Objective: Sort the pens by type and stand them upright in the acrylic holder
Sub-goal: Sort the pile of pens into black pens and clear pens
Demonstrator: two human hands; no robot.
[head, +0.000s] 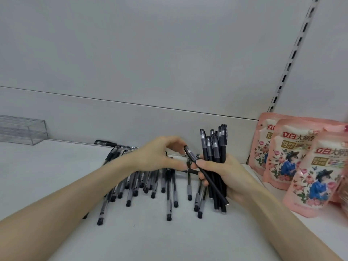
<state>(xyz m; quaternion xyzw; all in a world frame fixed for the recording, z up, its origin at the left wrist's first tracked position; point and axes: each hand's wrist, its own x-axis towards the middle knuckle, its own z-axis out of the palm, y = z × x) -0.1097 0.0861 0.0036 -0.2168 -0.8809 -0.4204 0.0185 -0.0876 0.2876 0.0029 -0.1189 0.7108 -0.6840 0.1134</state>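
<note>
My right hand grips a bundle of several matte black pens, held upright with caps up. One more black pen lies slanted across that bundle; my left hand pinches it near its cap end and my right thumb presses on it. Under and in front of my left hand, a loose pile of clear-barrelled pens with black caps lies on the shelf. The clear acrylic holder stands at the far left against the back wall, with nothing visible in it.
Pink detergent pouches stand in a row at the right, close to my right hand. The white shelf stretches between pile and holder. A slotted shelf upright runs up the back wall at the right.
</note>
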